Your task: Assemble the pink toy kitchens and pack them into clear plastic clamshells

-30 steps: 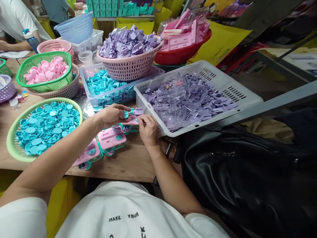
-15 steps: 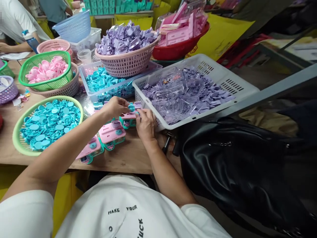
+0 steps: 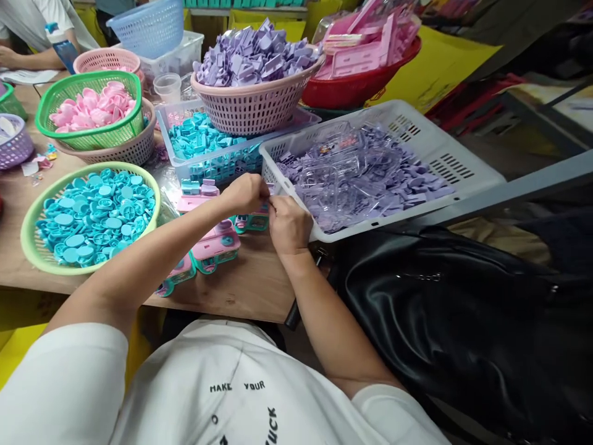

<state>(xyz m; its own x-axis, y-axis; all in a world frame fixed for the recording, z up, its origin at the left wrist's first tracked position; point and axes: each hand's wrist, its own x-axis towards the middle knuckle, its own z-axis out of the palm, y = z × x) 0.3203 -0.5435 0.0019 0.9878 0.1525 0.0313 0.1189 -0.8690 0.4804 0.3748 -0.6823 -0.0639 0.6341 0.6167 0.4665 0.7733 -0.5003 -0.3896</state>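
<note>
My left hand point(image 3: 250, 191) is closed, its fingertips meeting those of my right hand over the table. Curled too, my right hand point(image 3: 291, 225) is beside the corner of the white crate. A small bit of purple shows by the fingertips, but what they pinch is hidden. Just below my left hand sits a pink and teal toy vehicle point(image 3: 256, 222), mostly covered by the hands. Another toy vehicle point(image 3: 217, 244), pink on top with a blue round piece, stands nearer to me. A third point(image 3: 181, 270) is partly behind my left forearm.
A yellow-green basket point(image 3: 28, 247) of blue round pieces stands left. The white crate point(image 3: 477, 176) with purple parts and clear plastic is right. Behind are a clear bin point(image 3: 178, 165) of blue parts and a pink basket point(image 3: 259, 111) of purple parts. A black bag point(image 3: 440, 309) hangs right.
My hands have come together and moved slightly right over the toy vehicle; the fingers are more curled, and the blue round piece between them is hidden. The view has shifted a little.
</note>
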